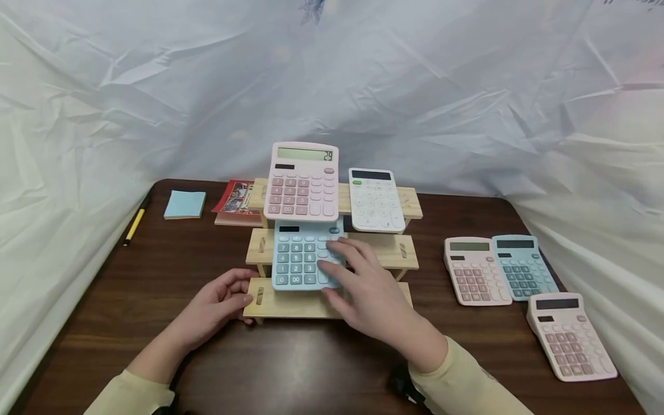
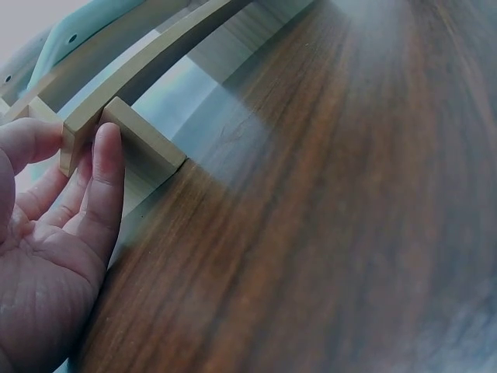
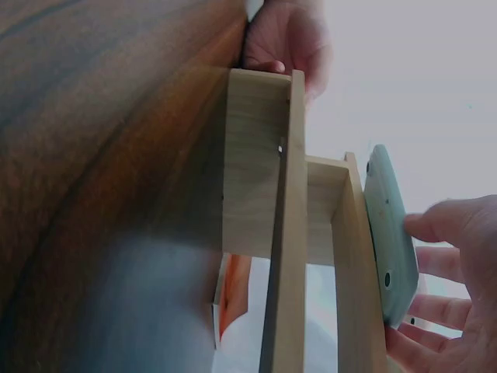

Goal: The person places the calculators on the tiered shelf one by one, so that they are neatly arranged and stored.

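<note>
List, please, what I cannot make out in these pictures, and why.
Head: middle blue calculator: display hidden by upper pink calculator, some keys by right hand.
Head: white calculator: key labels too small.
Head: red booklet: right edge behind wooden stand.
Right wrist: left hand: cut off by top edge.

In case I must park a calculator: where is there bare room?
Free: the table between the blue notepad and left hand, and between the wooden rack and right-side calculators. Crowded: the top step, bearing a pink calculator and a white calculator.
</note>
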`<state>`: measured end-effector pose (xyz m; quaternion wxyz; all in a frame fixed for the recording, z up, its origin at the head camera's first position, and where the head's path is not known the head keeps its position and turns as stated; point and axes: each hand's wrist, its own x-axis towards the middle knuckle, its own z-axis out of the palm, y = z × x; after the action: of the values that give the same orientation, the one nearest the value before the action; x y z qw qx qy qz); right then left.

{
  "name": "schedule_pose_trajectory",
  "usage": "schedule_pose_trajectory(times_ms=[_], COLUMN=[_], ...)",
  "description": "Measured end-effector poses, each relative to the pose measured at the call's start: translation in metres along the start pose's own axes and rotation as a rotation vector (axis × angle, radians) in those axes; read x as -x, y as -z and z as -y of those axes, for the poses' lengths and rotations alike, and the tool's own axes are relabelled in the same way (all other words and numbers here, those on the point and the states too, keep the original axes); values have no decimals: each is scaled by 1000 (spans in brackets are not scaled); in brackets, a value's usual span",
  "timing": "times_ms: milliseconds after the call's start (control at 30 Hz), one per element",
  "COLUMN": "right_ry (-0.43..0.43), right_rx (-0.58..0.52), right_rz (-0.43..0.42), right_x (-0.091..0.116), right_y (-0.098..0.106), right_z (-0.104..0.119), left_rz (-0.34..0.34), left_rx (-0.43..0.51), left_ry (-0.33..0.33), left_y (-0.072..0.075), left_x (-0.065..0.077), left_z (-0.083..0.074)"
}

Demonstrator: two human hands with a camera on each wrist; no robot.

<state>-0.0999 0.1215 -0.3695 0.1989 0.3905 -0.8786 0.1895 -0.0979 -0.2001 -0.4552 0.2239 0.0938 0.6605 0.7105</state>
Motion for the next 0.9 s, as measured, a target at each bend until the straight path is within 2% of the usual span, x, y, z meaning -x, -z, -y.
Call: schedule_pose_trajectory(times_ms=[333, 900], right_ry=[-24, 8], right_rx=[15, -32], right_rz=[-8, -85], right_x=[-3, -9], right_y=[-8, -23], right_z=[3, -4], left_rz=[8, 29], left_rx=[4, -9], left_ry=[-11, -44], left_y=[0, 1], left_x=[0, -1], left_z=[1, 2])
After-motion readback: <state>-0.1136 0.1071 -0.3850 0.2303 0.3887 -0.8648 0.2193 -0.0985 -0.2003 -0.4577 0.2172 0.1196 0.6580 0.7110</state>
